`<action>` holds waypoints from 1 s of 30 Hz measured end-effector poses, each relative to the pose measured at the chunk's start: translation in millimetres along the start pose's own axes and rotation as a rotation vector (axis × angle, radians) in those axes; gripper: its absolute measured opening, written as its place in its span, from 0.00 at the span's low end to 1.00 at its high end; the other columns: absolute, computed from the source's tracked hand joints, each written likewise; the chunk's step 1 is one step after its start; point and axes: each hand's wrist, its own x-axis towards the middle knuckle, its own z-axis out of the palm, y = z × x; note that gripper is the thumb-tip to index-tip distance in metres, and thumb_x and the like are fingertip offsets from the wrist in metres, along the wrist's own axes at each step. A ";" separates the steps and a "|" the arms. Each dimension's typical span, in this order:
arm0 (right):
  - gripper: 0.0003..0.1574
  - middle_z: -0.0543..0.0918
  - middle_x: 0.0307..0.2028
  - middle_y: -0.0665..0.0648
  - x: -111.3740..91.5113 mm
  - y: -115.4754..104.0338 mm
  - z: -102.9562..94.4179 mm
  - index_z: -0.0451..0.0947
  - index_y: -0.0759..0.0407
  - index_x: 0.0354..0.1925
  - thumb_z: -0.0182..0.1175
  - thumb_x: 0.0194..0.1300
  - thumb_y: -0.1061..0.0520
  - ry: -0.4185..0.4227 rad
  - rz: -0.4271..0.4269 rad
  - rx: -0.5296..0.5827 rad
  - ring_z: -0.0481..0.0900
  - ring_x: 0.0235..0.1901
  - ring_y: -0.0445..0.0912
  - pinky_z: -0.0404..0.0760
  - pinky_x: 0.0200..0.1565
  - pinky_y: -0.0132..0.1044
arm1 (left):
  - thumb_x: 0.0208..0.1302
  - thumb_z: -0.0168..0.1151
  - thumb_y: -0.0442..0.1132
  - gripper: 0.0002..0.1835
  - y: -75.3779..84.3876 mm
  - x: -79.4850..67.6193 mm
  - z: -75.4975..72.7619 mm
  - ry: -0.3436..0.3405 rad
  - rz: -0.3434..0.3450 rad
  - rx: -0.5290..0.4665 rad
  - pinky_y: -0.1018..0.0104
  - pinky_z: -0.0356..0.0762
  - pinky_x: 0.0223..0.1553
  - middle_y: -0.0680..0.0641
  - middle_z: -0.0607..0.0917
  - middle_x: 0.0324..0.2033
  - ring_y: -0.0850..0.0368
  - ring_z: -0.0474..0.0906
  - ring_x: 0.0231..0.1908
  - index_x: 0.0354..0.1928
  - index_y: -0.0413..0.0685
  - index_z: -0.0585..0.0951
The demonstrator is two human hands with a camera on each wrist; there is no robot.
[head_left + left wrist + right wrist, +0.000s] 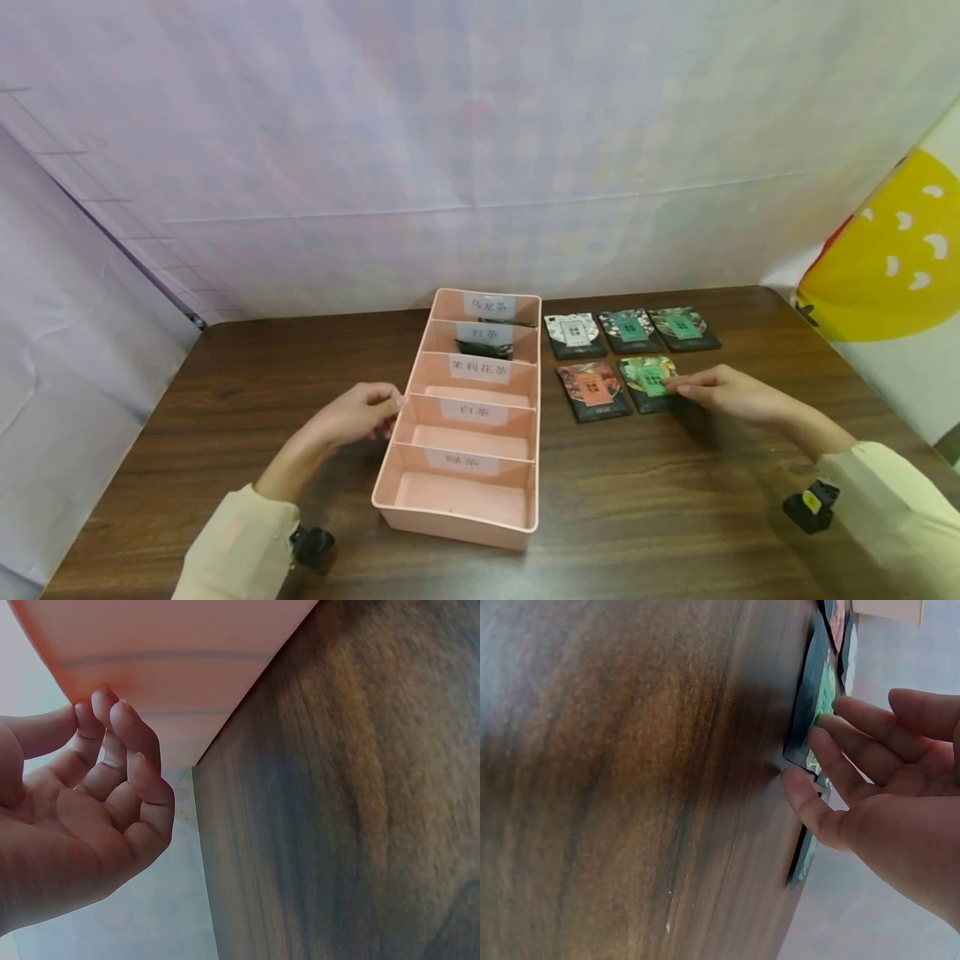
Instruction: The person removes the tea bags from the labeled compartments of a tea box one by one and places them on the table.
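Note:
A pink divided storage box (465,498) with paper-labelled compartments stands on the table. My left hand (365,412) pinches its left rim between thumb and fingertips; in the left wrist view the other fingers (142,780) curl beside the box wall. Dark tea sachets (483,348) stand in the two farthest compartments. My right hand (738,395) reaches over a green-labelled tea sachet (647,377), fingertips at its right side. In the right wrist view its fingers (855,724) are spread and loosely bent, with the thumb apart and the sachet lying flat.
Left of the green-labelled sachet lies a red-labelled one (592,390). Behind them are a white one (575,333) and two more with green labels (628,330). The wooden table (247,400) ends at a pale curtain (480,150); a yellow print (892,250) hangs at right.

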 end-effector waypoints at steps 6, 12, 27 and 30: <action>0.23 0.70 0.54 0.72 -0.7 0.4 -1.8 0.69 0.73 0.55 0.46 0.70 0.56 0.004 -0.025 0.022 0.65 0.56 0.64 0.72 0.47 0.51 | 0.67 0.48 0.35 0.11 0.2 0.5 0.5 0.004 -0.004 0.003 0.67 0.65 0.22 0.49 0.73 0.18 0.58 0.71 0.21 0.29 0.35 0.73; 0.25 0.68 0.55 0.74 -1.6 -1.7 -4.1 0.68 0.73 0.56 0.45 0.70 0.55 0.008 -0.006 0.063 0.65 0.56 0.65 0.75 0.45 0.49 | 0.67 0.48 0.35 0.11 -0.1 0.9 0.8 0.007 -0.011 0.004 0.68 0.64 0.22 0.49 0.73 0.18 0.59 0.71 0.21 0.29 0.35 0.73; 0.26 0.68 0.56 0.73 1.8 -21.1 -8.0 0.67 0.73 0.57 0.44 0.71 0.54 0.015 -0.046 0.036 0.67 0.55 0.65 0.74 0.46 0.51 | 0.67 0.48 0.35 0.11 0.7 -0.2 0.7 0.006 -0.015 -0.007 0.67 0.64 0.22 0.49 0.72 0.18 0.58 0.70 0.21 0.29 0.35 0.73; 0.27 0.68 0.57 0.72 4.0 -26.1 -9.3 0.67 0.71 0.58 0.44 0.71 0.52 0.010 -0.039 0.028 0.66 0.55 0.64 0.73 0.46 0.51 | 0.67 0.48 0.35 0.11 0.3 0.2 0.4 0.005 -0.011 -0.003 0.67 0.64 0.22 0.49 0.72 0.17 0.58 0.70 0.21 0.29 0.35 0.72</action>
